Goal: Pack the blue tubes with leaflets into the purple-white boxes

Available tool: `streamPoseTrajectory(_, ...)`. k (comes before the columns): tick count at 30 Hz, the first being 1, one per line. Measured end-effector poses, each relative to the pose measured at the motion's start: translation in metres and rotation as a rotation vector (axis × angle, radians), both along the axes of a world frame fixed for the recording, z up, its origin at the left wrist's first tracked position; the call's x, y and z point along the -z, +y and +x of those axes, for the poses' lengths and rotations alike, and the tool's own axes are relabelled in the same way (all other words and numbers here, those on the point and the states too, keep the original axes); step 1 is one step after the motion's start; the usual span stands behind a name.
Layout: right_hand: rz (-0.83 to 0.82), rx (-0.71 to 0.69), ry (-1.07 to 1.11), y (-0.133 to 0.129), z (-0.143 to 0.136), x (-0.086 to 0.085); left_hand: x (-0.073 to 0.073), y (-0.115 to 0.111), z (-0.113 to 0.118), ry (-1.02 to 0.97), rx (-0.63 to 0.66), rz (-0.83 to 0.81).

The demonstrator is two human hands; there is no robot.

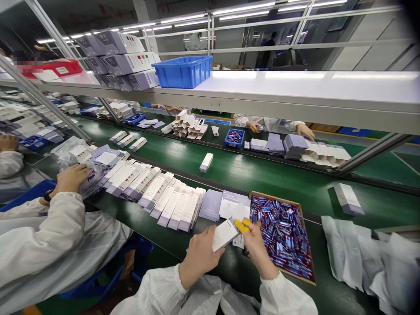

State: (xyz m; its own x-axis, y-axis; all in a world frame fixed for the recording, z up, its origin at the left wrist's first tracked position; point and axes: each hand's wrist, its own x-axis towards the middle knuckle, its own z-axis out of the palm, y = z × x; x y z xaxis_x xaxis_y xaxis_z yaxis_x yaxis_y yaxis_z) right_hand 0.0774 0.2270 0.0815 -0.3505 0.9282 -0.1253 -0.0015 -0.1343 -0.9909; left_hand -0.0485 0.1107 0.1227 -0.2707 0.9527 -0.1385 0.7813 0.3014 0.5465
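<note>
My left hand is wrapped round a small white carton with printed text, held tilted above the bench. My right hand, with yellow finger covers on its fingertips, presses closed at the carton's upper right end; whether a smaller item is between those fingers is hidden. Just right of this hand stands a shallow cardboard tray full of small blue-purple batteries. Beyond the carton lie lilac leaflets and white printed sheets. A row of white and lilac cartons leans to the left of them.
A green conveyor belt carries a few cartons, one opposite me. Grey-white plastic bags lie at right. A shelf holding a blue bin crosses overhead. Co-workers' hands are at left and across the belt.
</note>
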Motion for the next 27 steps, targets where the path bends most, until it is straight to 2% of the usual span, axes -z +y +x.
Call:
streamPoseTrajectory(2, 0.171, -0.041, -0.067, -0.005, -0.002, -0.006, 0.004, 0.0, 0.003, -0.015, -0.02, 0.013)
streamPoseTrajectory(6, 0.415, -0.334, -0.146, -0.023, -0.007, -0.029, 0.006, 0.005, 0.009, -0.188, -0.011, 0.108)
streamPoseTrajectory(8, 0.49, -0.402, -0.15, -0.031, -0.009, -0.037, 0.004, 0.01, 0.009, -0.31, 0.021, 0.162)
streamPoseTrajectory(10, 0.545, -0.353, -0.116, -0.036, -0.012, -0.038, 0.002, 0.016, 0.008, -0.396, 0.033, 0.18)
streamPoseTrajectory(13, 0.621, -0.276, -0.122, -0.037, -0.014, -0.028, 0.001, 0.022, 0.005, -0.46, -0.014, 0.175)
streamPoseTrajectory(18, 0.51, 0.063, -0.44, -0.039, -0.021, -0.012, 0.002, 0.02, 0.008, -0.549, -0.216, 0.153)
streamPoseTrajectory(19, 0.522, 0.08, -0.501, -0.04, -0.023, -0.013, 0.001, 0.018, 0.009, -0.571, -0.225, 0.16)
streamPoseTrajectory(24, 0.744, -0.146, -0.657, -0.038, -0.025, -0.027, 0.002, 0.008, 0.007, -0.579, -0.174, 0.218)
streamPoseTrajectory(27, 0.61, -0.175, -0.467, -0.031, -0.021, -0.026, 0.005, 0.005, 0.004, -0.51, -0.105, 0.232)
